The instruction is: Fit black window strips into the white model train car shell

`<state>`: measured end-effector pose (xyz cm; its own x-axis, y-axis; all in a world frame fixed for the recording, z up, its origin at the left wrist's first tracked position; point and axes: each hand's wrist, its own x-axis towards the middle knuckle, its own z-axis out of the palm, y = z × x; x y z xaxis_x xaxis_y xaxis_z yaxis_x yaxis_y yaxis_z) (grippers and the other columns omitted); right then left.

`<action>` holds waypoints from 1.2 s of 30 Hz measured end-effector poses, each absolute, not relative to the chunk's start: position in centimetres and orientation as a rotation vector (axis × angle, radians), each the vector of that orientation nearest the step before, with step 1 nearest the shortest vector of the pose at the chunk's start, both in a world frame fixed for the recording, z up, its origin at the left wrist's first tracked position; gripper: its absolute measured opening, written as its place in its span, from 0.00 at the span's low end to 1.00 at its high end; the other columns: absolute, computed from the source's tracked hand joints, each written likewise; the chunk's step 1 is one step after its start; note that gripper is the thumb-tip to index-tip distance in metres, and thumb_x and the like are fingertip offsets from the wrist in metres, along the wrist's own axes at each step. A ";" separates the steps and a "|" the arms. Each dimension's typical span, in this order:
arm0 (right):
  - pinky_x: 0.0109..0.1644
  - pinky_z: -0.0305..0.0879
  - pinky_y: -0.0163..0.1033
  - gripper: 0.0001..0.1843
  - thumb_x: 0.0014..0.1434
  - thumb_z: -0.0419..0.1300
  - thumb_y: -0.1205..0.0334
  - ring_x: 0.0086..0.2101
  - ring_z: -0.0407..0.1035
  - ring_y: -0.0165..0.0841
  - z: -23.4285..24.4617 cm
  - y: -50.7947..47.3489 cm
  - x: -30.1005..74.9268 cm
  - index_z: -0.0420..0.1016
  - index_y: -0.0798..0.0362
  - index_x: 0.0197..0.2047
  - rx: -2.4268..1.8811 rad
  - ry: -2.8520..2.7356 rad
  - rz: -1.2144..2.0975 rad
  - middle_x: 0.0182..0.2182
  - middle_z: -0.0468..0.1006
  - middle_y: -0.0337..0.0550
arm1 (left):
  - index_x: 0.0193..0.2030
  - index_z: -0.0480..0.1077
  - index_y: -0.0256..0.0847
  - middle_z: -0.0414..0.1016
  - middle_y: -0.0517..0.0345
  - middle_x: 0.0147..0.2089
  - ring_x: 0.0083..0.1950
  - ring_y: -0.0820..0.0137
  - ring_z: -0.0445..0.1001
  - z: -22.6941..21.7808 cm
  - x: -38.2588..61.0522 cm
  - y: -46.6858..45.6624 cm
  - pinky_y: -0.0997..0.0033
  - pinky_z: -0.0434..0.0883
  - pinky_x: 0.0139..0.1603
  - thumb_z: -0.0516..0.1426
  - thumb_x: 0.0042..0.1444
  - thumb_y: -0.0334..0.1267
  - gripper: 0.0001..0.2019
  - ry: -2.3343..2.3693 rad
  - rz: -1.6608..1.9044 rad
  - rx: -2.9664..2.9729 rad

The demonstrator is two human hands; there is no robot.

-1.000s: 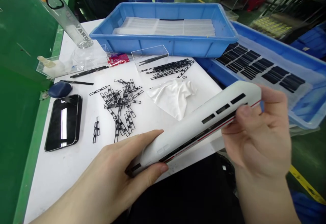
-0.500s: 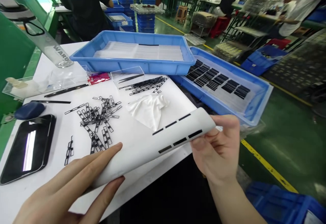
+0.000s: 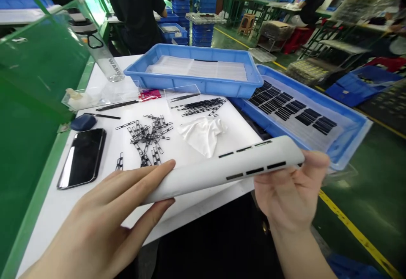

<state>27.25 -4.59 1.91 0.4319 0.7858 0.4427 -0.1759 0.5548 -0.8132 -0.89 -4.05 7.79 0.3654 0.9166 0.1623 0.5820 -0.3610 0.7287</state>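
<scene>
The left hand (image 3: 104,215) has its back uppermost, with the fingers stretched over the top of a white shell (image 3: 196,175) and the thumb along its lower side, so that its left end is grasped between them. The right hand (image 3: 292,194) turns its palm side to the wearer and grips the other end with bent fingers. One shell is held, raised over the near edge of the table (image 3: 60,207), tilted slightly up to the right, its right end out past the right edge. It is long, smooth and rounded, with six dark rectangles in two rows of three toward the right end. Just beyond it lies one crumpled white cloth (image 3: 203,135). Left of that is a tangle of black frame strips (image 3: 149,135), too jumbled to count; a second heap (image 3: 203,106) lies farther back, beside a clear box. One phone (image 3: 82,158) rests near the left edge, with one dark blue oval object (image 3: 83,122) behind it. One bottle (image 3: 116,67) stands toward the far left corner. Of two blue trays, one (image 3: 193,85) lies along the far edge, the other (image 3: 352,143) beyond the right edge.
</scene>
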 end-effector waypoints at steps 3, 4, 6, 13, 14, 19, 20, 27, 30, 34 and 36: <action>0.38 0.84 0.38 0.17 0.65 0.70 0.66 0.31 0.83 0.32 3.4 -4.1 27.1 0.80 0.36 0.53 -0.813 -0.951 0.740 0.36 0.89 0.30 | 0.72 0.66 0.70 0.81 0.68 0.65 0.58 0.59 0.82 8.3 -0.9 -4.0 0.77 0.77 0.54 0.68 0.62 0.44 0.33 1.348 0.549 2.108; 0.37 0.84 0.39 0.18 0.65 0.70 0.66 0.30 0.83 0.33 4.0 -3.9 27.0 0.80 0.38 0.55 -0.839 -0.977 0.760 0.36 0.89 0.32 | 0.72 0.67 0.67 0.81 0.67 0.65 0.58 0.58 0.83 8.6 -0.9 -4.0 0.76 0.79 0.52 0.66 0.64 0.47 0.31 1.333 0.478 2.009; 0.30 0.84 0.40 0.21 0.65 0.71 0.63 0.26 0.82 0.35 5.3 -3.7 27.1 0.78 0.41 0.59 -0.915 -1.041 0.790 0.35 0.89 0.35 | 0.70 0.71 0.60 0.87 0.60 0.56 0.53 0.57 0.86 9.2 -0.8 -3.9 0.73 0.81 0.48 0.62 0.67 0.53 0.26 1.234 0.366 1.746; 0.17 0.76 0.34 0.21 0.61 0.74 0.59 0.15 0.73 0.29 6.7 -3.7 27.1 0.80 0.45 0.57 -1.261 -1.294 0.709 0.34 0.87 0.38 | 0.36 0.80 0.40 0.86 0.53 0.34 0.20 0.74 0.76 9.7 0.9 -4.7 0.81 0.72 0.20 0.57 0.67 0.61 0.25 1.080 0.285 0.793; 0.18 0.77 0.34 0.20 0.61 0.73 0.60 0.16 0.73 0.30 6.6 -3.8 27.0 0.80 0.45 0.57 -1.270 -1.303 0.672 0.33 0.87 0.38 | 0.36 0.79 0.40 0.85 0.53 0.33 0.20 0.74 0.76 9.5 1.0 -4.8 0.81 0.72 0.20 0.58 0.66 0.61 0.24 1.068 0.276 0.770; 0.27 0.84 0.35 0.16 0.63 0.71 0.66 0.22 0.76 0.31 5.8 -4.3 27.0 0.83 0.44 0.53 -1.202 -1.332 0.595 0.29 0.84 0.35 | 0.40 0.79 0.42 0.87 0.53 0.37 0.23 0.71 0.80 9.5 0.6 -4.8 0.79 0.76 0.26 0.57 0.67 0.62 0.24 1.053 0.225 0.853; 0.27 0.84 0.35 0.15 0.63 0.70 0.67 0.22 0.76 0.30 5.8 -4.5 27.1 0.84 0.43 0.52 -1.192 -1.334 0.595 0.29 0.84 0.35 | 0.39 0.79 0.41 0.87 0.53 0.36 0.23 0.71 0.81 9.7 0.6 -4.9 0.79 0.77 0.26 0.57 0.67 0.62 0.24 1.059 0.218 0.859; 0.32 0.84 0.34 0.16 0.63 0.71 0.66 0.28 0.81 0.32 6.4 -6.3 27.4 0.84 0.43 0.54 -1.217 -1.381 0.567 0.34 0.87 0.36 | 0.37 0.77 0.43 0.85 0.63 0.29 0.20 0.71 0.81 10.4 0.5 -5.9 0.81 0.74 0.21 0.53 0.68 0.58 0.22 1.207 0.214 0.888; 0.34 0.84 0.33 0.17 0.63 0.71 0.67 0.30 0.82 0.31 6.4 -7.0 27.6 0.84 0.43 0.54 -1.221 -1.379 0.519 0.35 0.88 0.35 | 0.38 0.79 0.45 0.85 0.68 0.29 0.19 0.72 0.81 10.6 -0.2 -6.0 0.81 0.74 0.22 0.53 0.67 0.57 0.21 1.242 0.204 0.909; 0.34 0.83 0.31 0.20 0.64 0.70 0.70 0.33 0.83 0.31 6.3 -7.4 27.5 0.82 0.42 0.57 -1.165 -1.377 0.550 0.35 0.88 0.34 | 0.47 0.82 0.48 0.84 0.69 0.27 0.19 0.70 0.82 10.6 -1.6 -6.0 0.79 0.74 0.20 0.59 0.62 0.62 0.22 1.308 0.192 0.856; 0.34 0.82 0.29 0.22 0.65 0.68 0.72 0.32 0.82 0.29 6.5 -7.4 27.4 0.80 0.42 0.59 -1.159 -1.400 0.560 0.35 0.88 0.33 | 0.49 0.82 0.50 0.84 0.67 0.27 0.18 0.67 0.81 10.3 -1.9 -6.0 0.76 0.75 0.19 0.65 0.51 0.68 0.28 1.361 0.169 0.809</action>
